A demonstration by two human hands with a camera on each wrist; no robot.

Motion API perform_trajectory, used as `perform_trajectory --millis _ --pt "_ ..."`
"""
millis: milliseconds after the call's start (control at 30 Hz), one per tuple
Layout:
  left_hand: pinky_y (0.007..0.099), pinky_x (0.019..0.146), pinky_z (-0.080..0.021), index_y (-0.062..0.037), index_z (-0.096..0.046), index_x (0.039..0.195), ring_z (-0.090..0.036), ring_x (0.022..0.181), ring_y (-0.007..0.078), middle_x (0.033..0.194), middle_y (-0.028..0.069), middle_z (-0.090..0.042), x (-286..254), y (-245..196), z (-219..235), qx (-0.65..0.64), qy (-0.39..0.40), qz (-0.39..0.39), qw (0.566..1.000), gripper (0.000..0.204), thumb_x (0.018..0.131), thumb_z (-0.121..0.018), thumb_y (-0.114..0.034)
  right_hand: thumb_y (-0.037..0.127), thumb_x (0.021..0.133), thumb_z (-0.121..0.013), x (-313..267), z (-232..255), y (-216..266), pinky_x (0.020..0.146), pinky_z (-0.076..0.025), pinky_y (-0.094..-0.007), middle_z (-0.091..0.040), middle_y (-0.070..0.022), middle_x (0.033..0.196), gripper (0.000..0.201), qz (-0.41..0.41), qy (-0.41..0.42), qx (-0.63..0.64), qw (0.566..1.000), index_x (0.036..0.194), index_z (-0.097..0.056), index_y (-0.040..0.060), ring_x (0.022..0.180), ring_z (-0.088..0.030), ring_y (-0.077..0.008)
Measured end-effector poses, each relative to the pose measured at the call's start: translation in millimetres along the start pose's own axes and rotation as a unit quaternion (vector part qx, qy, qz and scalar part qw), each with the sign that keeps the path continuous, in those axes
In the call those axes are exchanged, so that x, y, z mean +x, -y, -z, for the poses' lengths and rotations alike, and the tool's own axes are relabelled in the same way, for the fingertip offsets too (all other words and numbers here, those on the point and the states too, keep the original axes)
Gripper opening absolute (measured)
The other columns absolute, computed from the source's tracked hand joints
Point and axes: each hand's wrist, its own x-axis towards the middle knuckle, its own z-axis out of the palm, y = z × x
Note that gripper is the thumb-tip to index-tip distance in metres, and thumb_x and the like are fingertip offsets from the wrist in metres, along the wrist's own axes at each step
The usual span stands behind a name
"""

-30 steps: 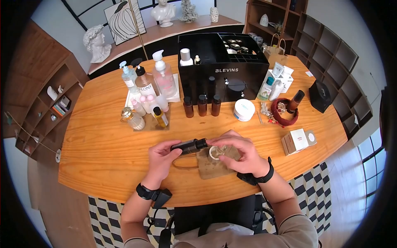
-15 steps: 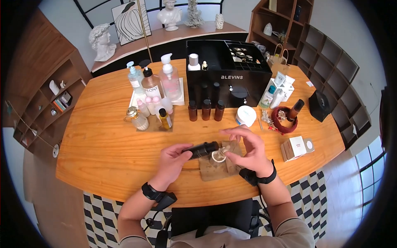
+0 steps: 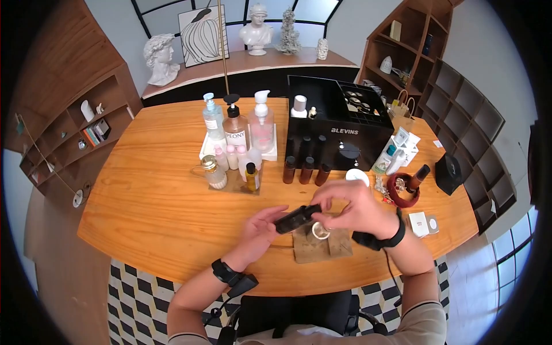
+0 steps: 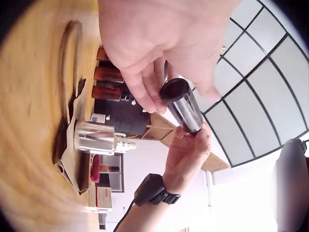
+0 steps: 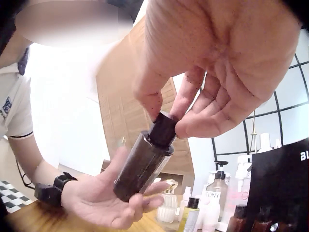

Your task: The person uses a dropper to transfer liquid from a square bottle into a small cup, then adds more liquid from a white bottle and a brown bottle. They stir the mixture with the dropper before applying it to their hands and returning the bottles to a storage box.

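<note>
A dark bottle with a black cap is held tilted above the table. My right hand pinches the cap between thumb and fingers. Around the bottle's base, my left hand has its thumb and fingers spread, with fingers at the side of the bottle. Below the hands, a small clear glass bottle with a pale stepped neck stands on a flattened brown paper bag. In the head view my right hand partly covers it.
Behind the hands stand several small brown bottles and a black case. Pump bottles and a yellow bottle are at the left. A red basket and a small white box sit to the right.
My right hand has left the glass bottle and now grips the dark bottle's cap. The left hand's fingers have spread from their grip. The head view has shifted.
</note>
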Motion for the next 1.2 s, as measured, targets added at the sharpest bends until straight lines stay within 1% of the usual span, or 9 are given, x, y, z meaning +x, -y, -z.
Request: perform_trajectory --millis 67,100,167,233,300,400,633,1133,1200 --pt "0.0413 0.104 -0.047 0.0026 -0.051 0.136 -0.06 0.12 0.0251 0.13 0.0176 -0.062 5 1 -2 -0.196 0.032 0.02 0.98 0.047 0.106 -0.05 -0.033 0.001 0.074 -0.08 23 23 1 0.063 -0.051 -0.0257 -0.065 -0.0042 0.078 0.018 -0.007 -0.033 0.004 0.999 0.09 -0.071 -0.0003 0.068 -0.061 -0.0108" --pt "0.0413 0.104 -0.047 0.0026 -0.051 0.136 -0.06 0.12 0.0251 0.13 0.0176 -0.062 6 -1 -1 -0.195 0.03 0.016 0.98 0.047 0.106 -0.05 -0.033 0.002 0.075 -0.079 38 41 1 0.064 -0.051 -0.025 -0.066 -0.0027 0.079 0.018 -0.042 -0.058 0.017 0.997 0.09 -0.071 -0.0005 0.069 -0.061 -0.0087" --pt "0.0417 0.104 -0.046 0.0016 -0.053 0.135 -0.058 0.122 0.0265 0.131 0.0178 -0.061 7 -2 0 -0.034 -0.02 0.06 0.997 0.049 0.109 -0.039 -0.038 0.004 0.077 -0.079 80 77 -5 0.067 -0.052 -0.024 -0.067 -0.0013 0.081 0.019 -0.01 -0.171 -0.065 0.983 0.093 -0.071 -0.0015 0.073 -0.061 -0.006" --pt "0.0385 0.099 -0.048 0.001 -0.054 0.133 -0.061 0.116 0.0241 0.128 0.016 -0.063 8 3 8 -0.038 -0.015 0.073 0.996 0.044 0.109 -0.041 -0.033 0.011 0.079 -0.08 126 114 -10 0.071 -0.054 -0.0252 -0.069 -0.0033 0.083 0.024 -0.034 -0.23 -0.044 0.971 0.095 -0.071 -0.0041 0.075 -0.063 -0.0084" --pt "0.0353 0.095 -0.05 0.0002 -0.057 0.131 -0.063 0.106 0.0206 0.12 0.014 -0.065 10 4 8 -0.026 -0.027 0.112 0.993 0.04 0.109 -0.042 -0.03 0.016 0.079 -0.081 169 138 -37 0.074 -0.055 -0.0264 -0.07 -0.0058 0.085 0.029 0.01 -0.255 -0.163 0.953 0.095 -0.07 -0.0054 0.077 -0.065 -0.0118" --pt "0.0295 0.09 -0.051 -0.0015 -0.06 0.127 -0.063 0.096 0.0132 0.112 0.0075 -0.067 8 9 10 -0.061 -0.04 0.103 0.992 0.036 0.109 -0.045 -0.029 0.016 0.077 -0.081 218 141 -92 0.075 -0.055 -0.03 -0.071 -0.0088 0.083 0.029 -0.025 -0.184 -0.208 0.96 0.095 -0.071 -0.0045 0.078 -0.067 -0.0166" --pt "0.026 0.082 -0.049 -0.0025 -0.061 0.126 -0.059 0.089 0.0098 0.101 0.0047 -0.066 5 10 12 -0.06 -0.045 0.125 0.989 0.033 0.109 -0.046 -0.025 0.013 0.072 -0.078 252 110 -171 0.079 -0.057 -0.0355 -0.073 -0.0166 0.084 0.026 -0.11 -0.051 -0.268 0.956 0.09 -0.071 -0.0048 0.082 -0.072 -0.0278" --pt "0.0232 0.071 -0.046 -0.0015 -0.063 0.122 -0.057 0.078 0.0092 0.093 0.0041 -0.064 3 2 7 -0.048 -0.042 0.168 0.984 0.027 0.107 -0.048 -0.019 0.014 0.074 -0.082 275 104 -208 0.079 -0.057 -0.0368 -0.074 -0.0173 0.089 0.029 -0.13 -0.022 -0.308 0.942 0.096 -0.073 -0.0027 0.083 -0.072 -0.0304" --pt "0.0231 0.071 -0.047 -0.0016 -0.063 0.122 -0.057 0.079 0.0093 0.093 0.0038 -0.064 3 3 8 -0.058 -0.043 0.171 0.983 0.025 0.106 -0.051 -0.017 0.015 0.073 -0.084 272 103 -193 0.079 -0.057 -0.0353 -0.074 -0.0147 0.09 0.034 -0.235 -0.038 -0.236 0.942 0.1 -0.073 -0.0024 0.083 -0.071 -0.026"
